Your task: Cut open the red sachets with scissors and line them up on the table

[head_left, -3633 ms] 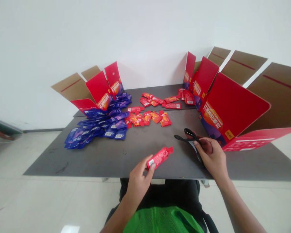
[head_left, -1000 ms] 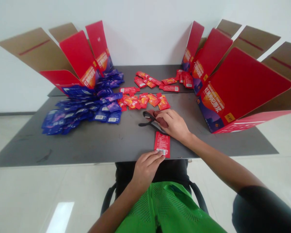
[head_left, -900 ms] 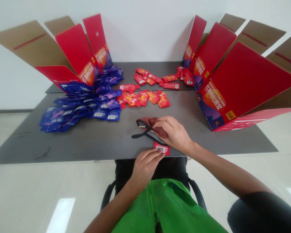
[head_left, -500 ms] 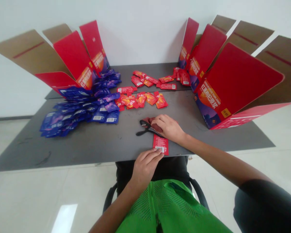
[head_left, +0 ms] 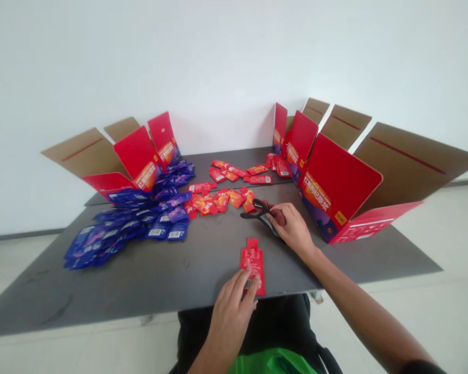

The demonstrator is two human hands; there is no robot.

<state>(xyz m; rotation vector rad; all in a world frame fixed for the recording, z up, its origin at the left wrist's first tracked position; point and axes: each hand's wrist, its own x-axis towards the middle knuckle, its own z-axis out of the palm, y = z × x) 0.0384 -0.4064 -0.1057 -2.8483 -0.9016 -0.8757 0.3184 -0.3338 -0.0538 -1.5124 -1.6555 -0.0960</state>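
At the table's near edge lies a red spouted pouch [head_left: 253, 254], printed side with a barcode up and its spout end pointing away from me. My left hand [head_left: 234, 301] rests on the lower end of that pouch, fingers stretched out and slightly apart. To the pouch's upper right, my right hand [head_left: 292, 223] is closed round a black hand tool [head_left: 262, 210] with a loop-like end and a brown part. Its exact kind is unclear, as the fingers cover much of it. The tool is apart from the pouch.
Red and orange pouches [head_left: 220, 200] lie in loose rows mid-table. A heap of blue pouches [head_left: 120, 223] fills the left. Open red cartons stand at back left [head_left: 134, 156] and right [head_left: 331, 187], flaps up. A white wall [head_left: 226, 67] is behind the grey table [head_left: 171, 280].
My right hand has lifted the black tool off the pouch and moved it up and right, uncovering the spout end. My left hand stays on the pouch. The camera view has tilted up.
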